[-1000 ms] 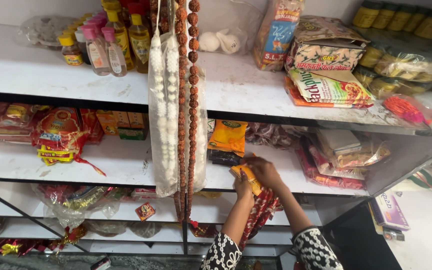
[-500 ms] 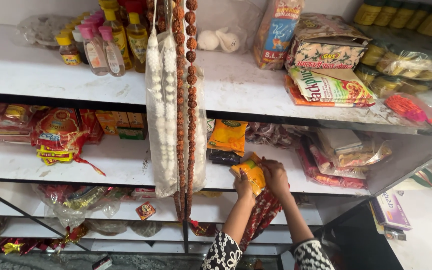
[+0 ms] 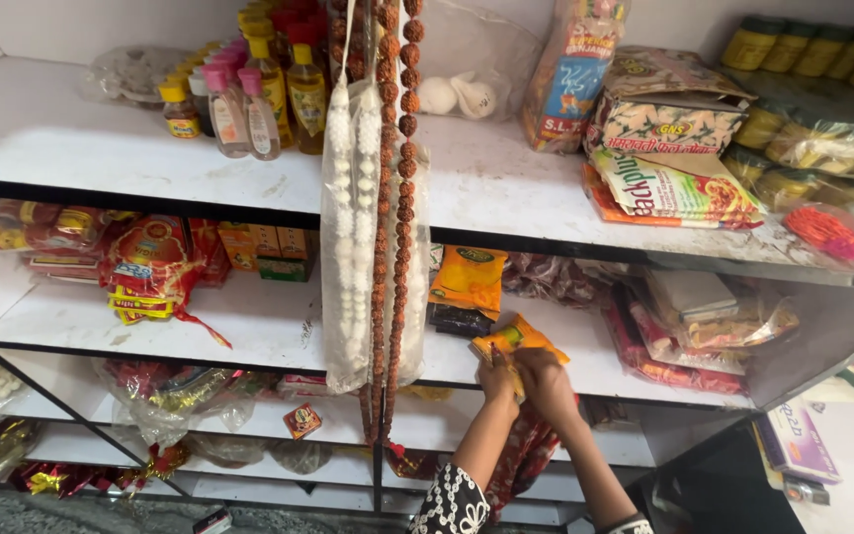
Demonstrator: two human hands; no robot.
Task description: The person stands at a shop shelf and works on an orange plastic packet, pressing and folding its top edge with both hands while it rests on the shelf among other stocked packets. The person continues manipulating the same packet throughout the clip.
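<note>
Centre of frame, middle shelf (image 3: pixel 249 326). Both hands meet on an orange-yellow packet (image 3: pixel 518 339) at the shelf's front edge.

Left hand (image 3: pixel 497 380): fingers closed on the packet's lower left corner. Right hand (image 3: pixel 543 381): closed on its lower edge, just beside the left. Packet sits directly above both grips, toward the top of the frame; long axis runs lower left to upper right, tilted. Both hands equally near, touching it.

Up-frame of it: a taller orange pouch (image 3: pixel 468 280) on a dark packet (image 3: pixel 459 319). Left of the hands: hanging strands of brown beads (image 3: pixel 399 188). Red patterned cloth (image 3: pixel 518 457) hangs below the wrists.
</note>
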